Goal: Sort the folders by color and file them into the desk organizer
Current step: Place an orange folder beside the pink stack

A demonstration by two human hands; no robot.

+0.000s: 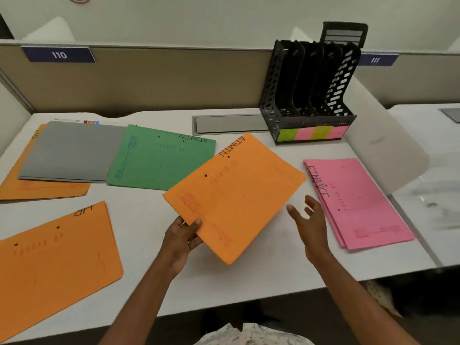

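From my head camera, my left hand [183, 236] reaches forward with the forearm angled up from below, thumb on top and fingers underneath, pinching the near left corner of the orange ADMIN folder [234, 195]. That folder tilts diagonally above the white surface [139, 220], its far corner pointing toward the black desk organizer [311, 95]. My right hand [308, 220] hovers beside the folder's right edge, palm turned inward, fingers spread apart and gripping nothing.

The held folder is flat, matte card with two punched holes, faint printed lines and handwritten black lettering. A green ADMIN folder [161, 160] lies flat behind it, next to a grey folder [72, 153] that overlaps another orange folder [37, 190]. An orange HR folder [57, 260] lies at the near left. A pink FINANCE stack [358, 202] rests on the right. The organizer is perforated black plastic with upright dividers and green and pink sticky labels [313, 133] along its front.
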